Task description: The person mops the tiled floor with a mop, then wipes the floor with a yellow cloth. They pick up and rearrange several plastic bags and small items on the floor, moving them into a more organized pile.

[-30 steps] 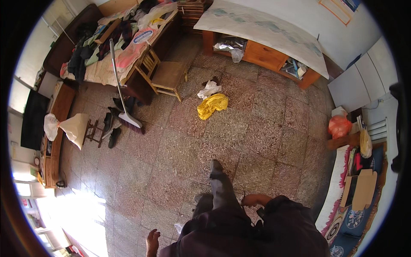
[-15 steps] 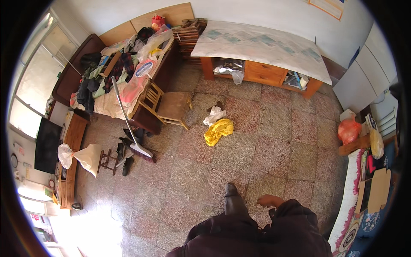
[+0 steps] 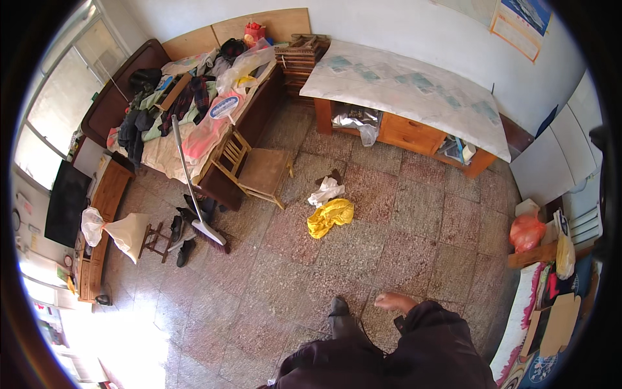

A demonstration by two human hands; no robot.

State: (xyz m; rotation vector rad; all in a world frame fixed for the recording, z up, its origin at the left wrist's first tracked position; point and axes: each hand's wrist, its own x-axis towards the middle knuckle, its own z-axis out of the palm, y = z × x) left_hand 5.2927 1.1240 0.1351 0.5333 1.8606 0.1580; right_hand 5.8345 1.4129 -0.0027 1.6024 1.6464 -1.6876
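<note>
My right hand (image 3: 395, 301) reaches out of a dark sleeve (image 3: 444, 337) at the lower middle, bare, with loosely bent fingers pointing left. Nothing shows in it, and it touches nothing that I can see. Left of it are a grey trouser leg and dark shoe (image 3: 339, 306) of mine on the stone-patterned floor (image 3: 402, 253). My left hand does not appear. Ahead on the floor lies a crumpled yellow cloth or bag (image 3: 331, 218), touching a crumpled white piece (image 3: 326, 192) behind it. A small dark brown piece (image 3: 335, 176) lies just beyond.
A wooden chair (image 3: 263, 172) stands by a bed (image 3: 152, 162) heaped with clothes. A broom (image 3: 183, 162) leans there, beside several dark shoes (image 3: 186, 251). A marble-patterned table (image 3: 402, 87) stands along the back wall. At right are a red bag (image 3: 526, 231) and an open cardboard box (image 3: 560, 324).
My view has moved slightly forward, so the yellow cloth and white piece appear lower and closer. My right hand has shifted a little left in the picture. Nothing was picked up.
</note>
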